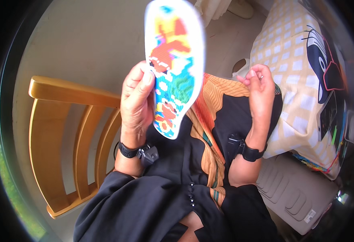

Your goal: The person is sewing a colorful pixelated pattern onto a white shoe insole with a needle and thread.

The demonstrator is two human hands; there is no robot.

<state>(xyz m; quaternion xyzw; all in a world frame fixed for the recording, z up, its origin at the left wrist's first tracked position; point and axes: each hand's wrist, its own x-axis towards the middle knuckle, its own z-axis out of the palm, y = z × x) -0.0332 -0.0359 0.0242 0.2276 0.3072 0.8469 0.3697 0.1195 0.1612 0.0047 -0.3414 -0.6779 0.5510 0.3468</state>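
Observation:
My left hand grips the edge of a white shoe insole, thumb on its face, and holds it up before me. Coloured cross-stitch in red, yellow, blue and green covers much of the insole, with white patches among the stitches. Its upper part is blurred. Well to the right of the insole, my right hand is raised with its fingertips pinched together. A small shiny object shows at those fingertips, perhaps a needle; it is too small to be sure. No thread is plainly visible between hand and insole.
A slatted wooden chair back stands on the left. To the right, a checked tablecloth with a cartoon print drapes a table bearing a phone. Coloured threads hang by its edge, above a grey plastic storage box.

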